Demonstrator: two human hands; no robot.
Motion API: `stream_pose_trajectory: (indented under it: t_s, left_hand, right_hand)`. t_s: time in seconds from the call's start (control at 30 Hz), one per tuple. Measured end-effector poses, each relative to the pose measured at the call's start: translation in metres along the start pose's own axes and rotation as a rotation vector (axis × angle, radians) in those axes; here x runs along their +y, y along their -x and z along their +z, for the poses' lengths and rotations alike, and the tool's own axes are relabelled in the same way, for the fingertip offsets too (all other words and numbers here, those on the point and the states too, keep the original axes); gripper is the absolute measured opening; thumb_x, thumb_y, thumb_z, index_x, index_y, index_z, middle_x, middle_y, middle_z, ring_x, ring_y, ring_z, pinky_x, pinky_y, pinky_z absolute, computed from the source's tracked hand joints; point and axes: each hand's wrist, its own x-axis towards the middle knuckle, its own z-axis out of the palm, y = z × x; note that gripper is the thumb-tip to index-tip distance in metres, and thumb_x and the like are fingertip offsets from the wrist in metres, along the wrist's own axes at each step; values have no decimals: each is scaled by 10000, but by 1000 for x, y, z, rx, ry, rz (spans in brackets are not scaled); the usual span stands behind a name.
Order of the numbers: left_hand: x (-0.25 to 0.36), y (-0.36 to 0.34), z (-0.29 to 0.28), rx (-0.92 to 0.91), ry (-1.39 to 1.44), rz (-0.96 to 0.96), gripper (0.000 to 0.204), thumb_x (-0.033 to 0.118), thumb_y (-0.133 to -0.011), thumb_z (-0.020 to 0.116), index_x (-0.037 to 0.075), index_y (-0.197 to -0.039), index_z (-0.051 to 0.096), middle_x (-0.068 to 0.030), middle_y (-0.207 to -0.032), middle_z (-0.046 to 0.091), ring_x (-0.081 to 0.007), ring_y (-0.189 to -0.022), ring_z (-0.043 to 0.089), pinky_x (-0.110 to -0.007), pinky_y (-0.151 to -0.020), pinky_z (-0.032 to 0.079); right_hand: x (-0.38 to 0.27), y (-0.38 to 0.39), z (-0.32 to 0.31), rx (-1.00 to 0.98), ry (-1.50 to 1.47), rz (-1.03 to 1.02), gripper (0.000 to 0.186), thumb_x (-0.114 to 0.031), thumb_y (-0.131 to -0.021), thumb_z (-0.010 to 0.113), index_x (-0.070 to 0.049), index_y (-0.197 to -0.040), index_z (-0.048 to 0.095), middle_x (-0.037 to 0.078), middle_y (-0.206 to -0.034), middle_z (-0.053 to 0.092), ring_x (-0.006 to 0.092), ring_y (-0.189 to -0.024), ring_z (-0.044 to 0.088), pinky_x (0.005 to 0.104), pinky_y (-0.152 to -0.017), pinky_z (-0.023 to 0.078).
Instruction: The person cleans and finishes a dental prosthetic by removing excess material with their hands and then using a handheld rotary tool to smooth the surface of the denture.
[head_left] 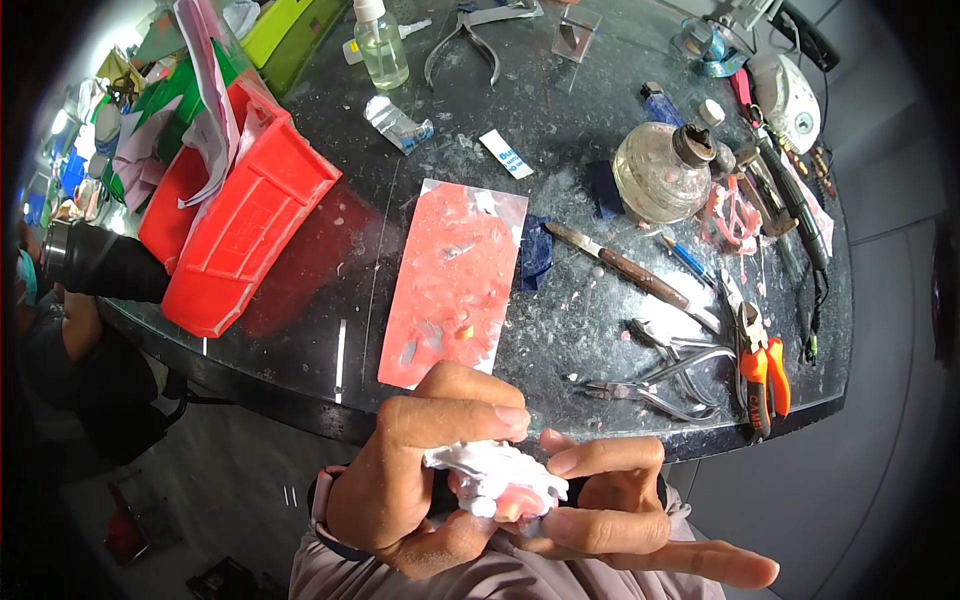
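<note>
Close to my lap, beyond the table's near edge, I hold a white plaster dental cast (495, 462) with pink wax (518, 500) on its lower side. My left hand (395, 475) is closed round the left end, fingers above and thumb below. At the right end, the fingertips of my right hand (615, 500) pinch the cast, while one finger points out to the right. Just past my left hand lies a flat pink wax sheet (455, 280) with small scraps on it. My fingers hide part of the cast.
A red bin (255, 215) with papers stands at left, beside a dark cylinder (105, 262). On the right are a wooden-handled knife (645, 277), pliers (670, 385), orange-handled cutters (765, 375) and a glass burner (655, 175). A spray bottle (382, 55) stands at the back.
</note>
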Motion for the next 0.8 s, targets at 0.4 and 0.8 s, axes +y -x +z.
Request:
stream_pose_trajectory:
  t_s: [0.4, 0.8]
  left_hand:
    - [3, -6, 0, -8, -67, -82, 502, 235, -759, 644, -3, -1076, 336, -216, -890, 460, -163, -626, 494, -259, -520, 461]
    - [1, -8, 1, -18, -110, -57, 499, 270, -783, 650, 11, -1080, 346, -190, -899, 480, -146, -669, 497, -227, -510, 434]
  right_hand:
    - [10, 7, 9, 127, 54, -109, 406, -5, -563, 810, -52, -868, 545, -25, -758, 539, 232, -713, 553, 360, -685, 579]
    - [2, 4, 13, 211, 7, -30, 282, 10, -537, 782, -51, -778, 648, 179, -794, 586, 236, -756, 634, 374, -710, 570]
